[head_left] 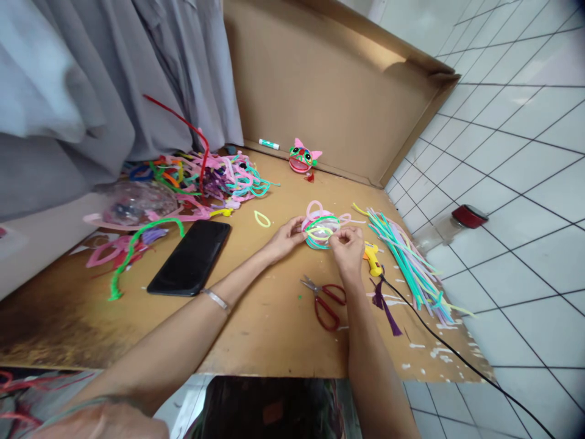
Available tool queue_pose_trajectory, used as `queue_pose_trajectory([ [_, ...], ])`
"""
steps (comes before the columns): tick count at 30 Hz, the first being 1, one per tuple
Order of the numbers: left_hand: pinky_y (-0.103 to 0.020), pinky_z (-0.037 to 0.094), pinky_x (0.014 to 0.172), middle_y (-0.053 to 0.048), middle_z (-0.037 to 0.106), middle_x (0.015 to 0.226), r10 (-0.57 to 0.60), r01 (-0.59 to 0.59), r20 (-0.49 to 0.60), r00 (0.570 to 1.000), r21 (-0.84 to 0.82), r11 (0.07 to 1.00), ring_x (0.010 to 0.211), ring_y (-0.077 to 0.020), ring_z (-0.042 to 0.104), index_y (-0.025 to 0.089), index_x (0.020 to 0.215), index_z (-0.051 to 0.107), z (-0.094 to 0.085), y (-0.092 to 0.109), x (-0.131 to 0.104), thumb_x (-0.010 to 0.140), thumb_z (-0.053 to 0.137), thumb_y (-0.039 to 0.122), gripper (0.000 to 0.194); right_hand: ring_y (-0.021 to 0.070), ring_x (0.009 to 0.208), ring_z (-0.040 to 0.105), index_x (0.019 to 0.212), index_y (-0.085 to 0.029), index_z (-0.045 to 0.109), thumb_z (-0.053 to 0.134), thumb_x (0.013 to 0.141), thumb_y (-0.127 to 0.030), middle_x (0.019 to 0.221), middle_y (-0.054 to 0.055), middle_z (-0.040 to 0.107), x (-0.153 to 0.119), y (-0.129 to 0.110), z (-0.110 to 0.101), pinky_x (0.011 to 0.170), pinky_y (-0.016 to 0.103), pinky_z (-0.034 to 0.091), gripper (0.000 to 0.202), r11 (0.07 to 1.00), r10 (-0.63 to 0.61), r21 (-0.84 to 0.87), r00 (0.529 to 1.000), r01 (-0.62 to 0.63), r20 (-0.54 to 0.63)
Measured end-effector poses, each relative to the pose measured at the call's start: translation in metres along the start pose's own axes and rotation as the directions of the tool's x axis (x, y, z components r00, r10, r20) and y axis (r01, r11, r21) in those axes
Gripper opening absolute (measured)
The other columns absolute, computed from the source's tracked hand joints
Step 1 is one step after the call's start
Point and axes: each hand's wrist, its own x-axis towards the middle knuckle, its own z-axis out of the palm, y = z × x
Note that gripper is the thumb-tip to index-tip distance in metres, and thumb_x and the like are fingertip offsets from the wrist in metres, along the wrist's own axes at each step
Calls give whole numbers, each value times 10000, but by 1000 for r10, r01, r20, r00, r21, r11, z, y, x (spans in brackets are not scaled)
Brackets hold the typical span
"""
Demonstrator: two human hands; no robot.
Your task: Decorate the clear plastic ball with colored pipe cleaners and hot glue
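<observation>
Between my hands is a round clear craft piece (323, 242) wound with pink, green and teal pipe cleaners, with pink loops standing at its top. My left hand (287, 239) grips its left edge between thumb and fingers. At its right side my right hand (348, 245) pinches the end of a yellow pipe-cleaner loop (316, 232), which lies across the front of the piece. A second yellow loop (262, 219) rests on the table to the left. Red-handled scissors (327, 300) lie below my right hand, and a yellow glue gun (373, 258) sits just right of it.
A pipe-cleaner bundle (406, 262) lies on the right, beside a purple tassel (386, 308) and black cord (439, 341). A phone (189, 259) and a tangled pipe-cleaner pile (214, 177) occupy the left. A finished-looking animal face (300, 160) and marker (269, 144) are by the cardboard (329, 85).
</observation>
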Motion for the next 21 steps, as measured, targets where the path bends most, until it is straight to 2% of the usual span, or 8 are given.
queue_pose_trajectory([
  [21, -464, 396, 1114, -136, 654, 1294, 7, -6, 21, 1000, -51, 999, 1233, -294, 584, 165, 1189, 617, -1, 0, -1, 681, 826, 441, 615, 182, 793, 504, 546, -214, 570, 562, 585, -258, 753, 6, 516, 2, 7, 3, 718, 310, 461, 60, 998, 18, 52, 1000, -18, -11],
])
